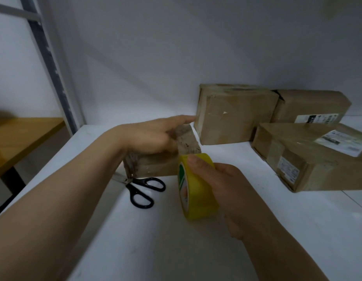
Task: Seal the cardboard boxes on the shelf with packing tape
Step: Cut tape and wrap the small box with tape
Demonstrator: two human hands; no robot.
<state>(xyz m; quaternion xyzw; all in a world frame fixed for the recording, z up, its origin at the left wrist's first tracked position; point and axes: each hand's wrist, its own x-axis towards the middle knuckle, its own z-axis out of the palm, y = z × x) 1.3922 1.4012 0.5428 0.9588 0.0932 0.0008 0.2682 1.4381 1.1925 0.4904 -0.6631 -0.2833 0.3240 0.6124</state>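
Left hand [149, 136]: laid flat on box [155, 165] — tape [187, 141] end pinned.
Right hand [222, 185]: roll [198, 191] gripped; tape is best drawn taut along the seam.
Scissors [143, 189]: beside box — within reach.

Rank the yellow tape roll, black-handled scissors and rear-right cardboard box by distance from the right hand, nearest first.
1. Yellow tape roll: gripped in the right hand.
2. Black-handled scissors: lying left of it on the white shelf.
3. Rear-right cardboard box: far back, right side.

Left hand [149, 134] pressed flat on a small cardboard box [155, 163], right hand [222, 185] gripping yellow tape roll [198, 189], black scissors [144, 188] beside, white shelf [155, 240].
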